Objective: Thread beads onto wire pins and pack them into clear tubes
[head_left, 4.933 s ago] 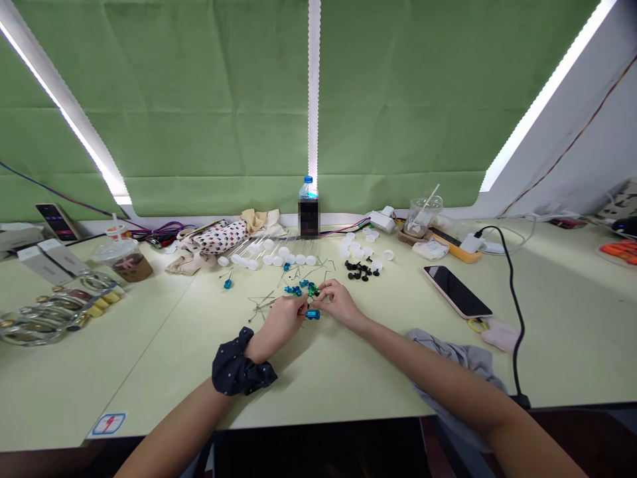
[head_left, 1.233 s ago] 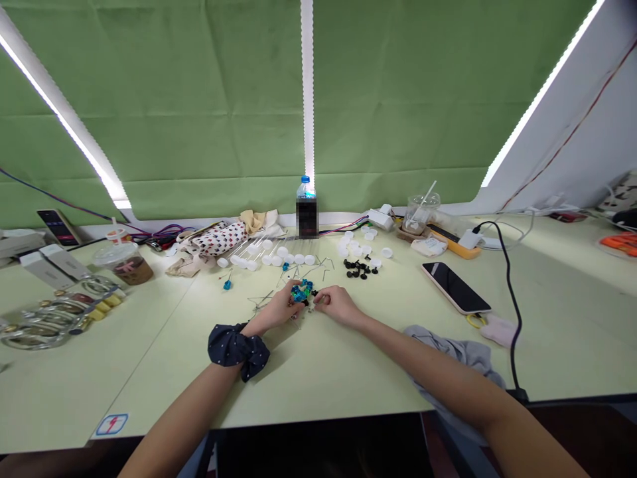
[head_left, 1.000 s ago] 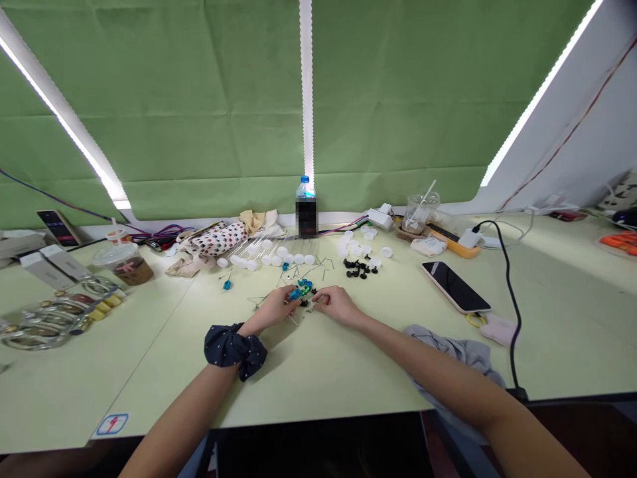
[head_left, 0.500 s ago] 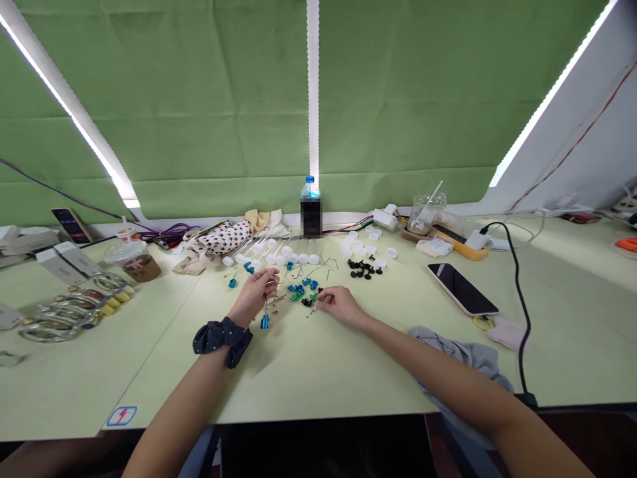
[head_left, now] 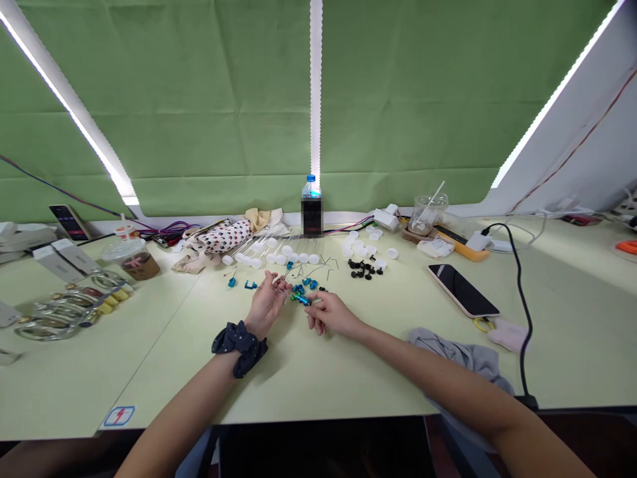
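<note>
My left hand [head_left: 267, 307], turned palm up with a dark dotted scrunchie [head_left: 241, 346] on its wrist, has its fingers curled around thin metal rods [head_left: 281, 287]. A small shiny blue cylinder [head_left: 302, 300] lies between my hands, in line with the rods. The fingertips of my right hand [head_left: 331, 313] pinch its right end. Just behind are small blue parts [head_left: 312, 284], with some green and black bits partly hidden by the fingers. Blue bracket-like pieces [head_left: 250, 285] and a blue part with a thin stem [head_left: 231, 282] lie to the left.
White round caps [head_left: 287, 251] on clear tubes lie farther back, beside bent metal wires [head_left: 328, 274]. Black knobs [head_left: 367, 273] and loose white caps [head_left: 359, 251] are right of centre. A phone [head_left: 462, 290], a black cable [head_left: 523, 318], a drink cup [head_left: 134, 259] and a bottle [head_left: 311, 189] stand around.
My left hand has moved right and turned palm up. The blue cylinder, hanging below it before, is now level between both hands. My right hand has gone from the small parts to the cylinder.
</note>
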Tool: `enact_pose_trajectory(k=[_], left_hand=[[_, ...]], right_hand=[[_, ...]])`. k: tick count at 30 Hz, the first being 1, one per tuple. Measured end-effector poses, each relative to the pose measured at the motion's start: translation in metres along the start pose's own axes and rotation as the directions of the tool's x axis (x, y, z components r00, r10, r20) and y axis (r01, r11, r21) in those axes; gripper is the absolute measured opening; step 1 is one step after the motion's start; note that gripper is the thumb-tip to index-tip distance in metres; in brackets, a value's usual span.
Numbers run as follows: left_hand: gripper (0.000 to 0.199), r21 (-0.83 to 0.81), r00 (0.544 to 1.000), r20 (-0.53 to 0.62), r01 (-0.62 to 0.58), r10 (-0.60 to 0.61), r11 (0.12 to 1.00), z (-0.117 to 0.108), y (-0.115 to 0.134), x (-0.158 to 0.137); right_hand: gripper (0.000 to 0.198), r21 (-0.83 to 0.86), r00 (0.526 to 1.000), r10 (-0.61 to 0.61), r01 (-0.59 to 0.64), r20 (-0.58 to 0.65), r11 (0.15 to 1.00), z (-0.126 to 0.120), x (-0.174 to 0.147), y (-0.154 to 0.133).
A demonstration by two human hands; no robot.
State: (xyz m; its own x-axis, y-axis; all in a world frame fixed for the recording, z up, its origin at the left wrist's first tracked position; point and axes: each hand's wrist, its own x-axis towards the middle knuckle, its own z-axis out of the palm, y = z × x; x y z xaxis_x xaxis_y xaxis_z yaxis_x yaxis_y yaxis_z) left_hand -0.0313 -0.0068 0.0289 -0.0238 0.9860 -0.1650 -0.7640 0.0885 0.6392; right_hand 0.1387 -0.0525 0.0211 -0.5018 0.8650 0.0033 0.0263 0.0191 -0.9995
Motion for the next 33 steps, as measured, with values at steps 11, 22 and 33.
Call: enact_pose_trajectory(k=[11, 22, 33], left_hand=[[0.030, 0.657, 0.960, 0.218, -0.011, -0.176, 0.754, 0.013, -0.004, -0.030], [0.037, 0.836, 0.924, 0.329, -0.188, -0.197, 0.515, 0.009, 0.008, -0.026], [0.030, 0.819, 0.895, 0.446, -0.401, -0.016, 0.410, 0.005, 0.007, -0.023]], right_hand=[[0.038, 0.024, 0.971, -0.118, 0.126, -0.208, 0.992, -0.010, 0.003, -0.006], [0.036, 0.015, 0.974, -0.105, 0.110, -0.199, 0.994, -0.021, 0.008, -0.004], [0.034, -0.180, 0.944, -0.127, 0.074, -0.303, 0.981, -0.031, 0.007, 0.002]])
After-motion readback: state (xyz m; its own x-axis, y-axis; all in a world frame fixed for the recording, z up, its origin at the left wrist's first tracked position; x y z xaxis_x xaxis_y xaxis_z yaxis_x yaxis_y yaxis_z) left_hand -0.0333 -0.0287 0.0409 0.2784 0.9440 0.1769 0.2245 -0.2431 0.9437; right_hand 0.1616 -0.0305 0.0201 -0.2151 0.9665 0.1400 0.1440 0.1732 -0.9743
